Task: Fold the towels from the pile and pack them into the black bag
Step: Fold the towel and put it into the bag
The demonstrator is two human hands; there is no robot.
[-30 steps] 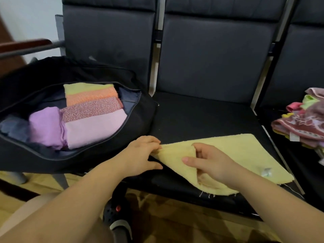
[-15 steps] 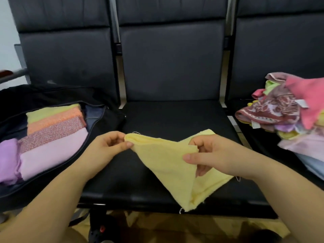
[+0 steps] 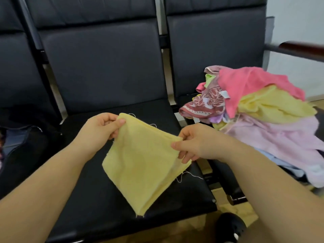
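- The yellow towel (image 3: 140, 165) is a soft, napped terry cloth, doubled over into a rough diamond, with frayed edges and loose white threads trailing off its corners.
- The left hand (image 3: 100, 133) pinches the towel's upper left corner, thumb on the near face and fingers curled behind.
- The right hand (image 3: 194, 142) pinches the opposite right corner the same way, so the cloth hangs between both hands with its lowest point dangling below them, over the smooth black leatherette seat (image 3: 108, 204).
- Right of the right hand and just beyond it, the pile of towels (image 3: 263, 109) lies heaped and rumpled on the next seat: a pink one on top, yellow and pale lilac beneath, and a maroon patterned one at the near side.
- Left of the left hand, only an edge of the black bag (image 3: 22, 142) shows, a dull woven fabric with a zip line.
- Half a second ago the towel drooped as a loose triangle; it is now lifted higher and drawn flatter, and the view has swung right, so that the folded towels in the bag are almost out of sight.
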